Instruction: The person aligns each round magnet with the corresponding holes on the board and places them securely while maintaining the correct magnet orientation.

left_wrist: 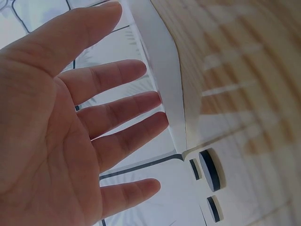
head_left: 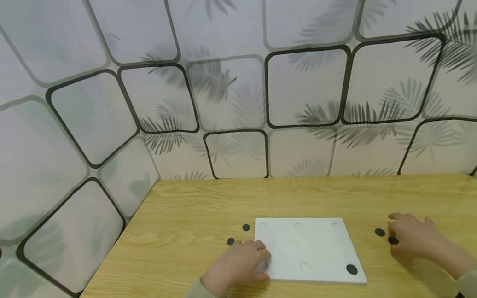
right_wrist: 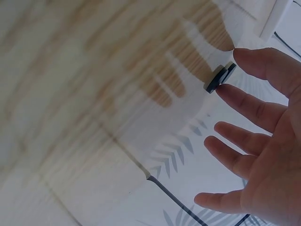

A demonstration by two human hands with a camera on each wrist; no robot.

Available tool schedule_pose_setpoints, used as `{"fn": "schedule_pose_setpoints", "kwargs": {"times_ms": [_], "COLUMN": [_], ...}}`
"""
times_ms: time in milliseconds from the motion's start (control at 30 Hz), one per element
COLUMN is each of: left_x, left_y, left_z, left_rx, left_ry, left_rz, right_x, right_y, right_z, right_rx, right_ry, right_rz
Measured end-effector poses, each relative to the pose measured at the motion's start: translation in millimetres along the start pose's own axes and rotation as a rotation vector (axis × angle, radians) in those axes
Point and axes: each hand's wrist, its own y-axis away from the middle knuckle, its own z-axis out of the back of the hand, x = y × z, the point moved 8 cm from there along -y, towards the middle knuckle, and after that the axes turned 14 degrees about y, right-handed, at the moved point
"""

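Observation:
A white board (head_left: 308, 250) with shallow round recesses lies on the table, a black disc (head_left: 351, 269) at its near right corner. My left hand (head_left: 242, 264) rests over the board's left edge, fingers loosely spread; in the left wrist view its fingertips are right at the board's side (left_wrist: 171, 89). To the right of the board, my right hand (head_left: 415, 236) is low over the table with thumb and forefinger on either side of a black disc (head_left: 393, 240). In the right wrist view the forefinger meets that disc (right_wrist: 215, 80), while a gap separates it from the thumb.
Another black disc (head_left: 379, 232) lies just left of my right hand. Beyond my left hand are two black discs (head_left: 246, 227) on the wooden table (head_left: 177, 218); the left wrist view shows a third disc (left_wrist: 210, 170) close by. A patterned wall (head_left: 231, 98) borders the table's back and left.

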Motion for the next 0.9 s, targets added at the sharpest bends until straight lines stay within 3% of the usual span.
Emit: {"fn": "schedule_pose_setpoints", "kwargs": {"times_ms": [333, 900], "left_x": [1.9, 1.3], "left_y": [-1.1, 0.1], "left_z": [-0.6, 3.3], "left_rx": [-0.017, -0.011], "left_ry": [-0.013, 0.012], "left_rz": [-0.015, -0.011], "right_x": [-1, -11], "right_y": [-2.5, -2.8], "right_z": [0, -7], "right_rx": [-0.004, 0.070], "right_ry": [0.012, -0.005], "right_rz": [-0.010, -0.034]}}
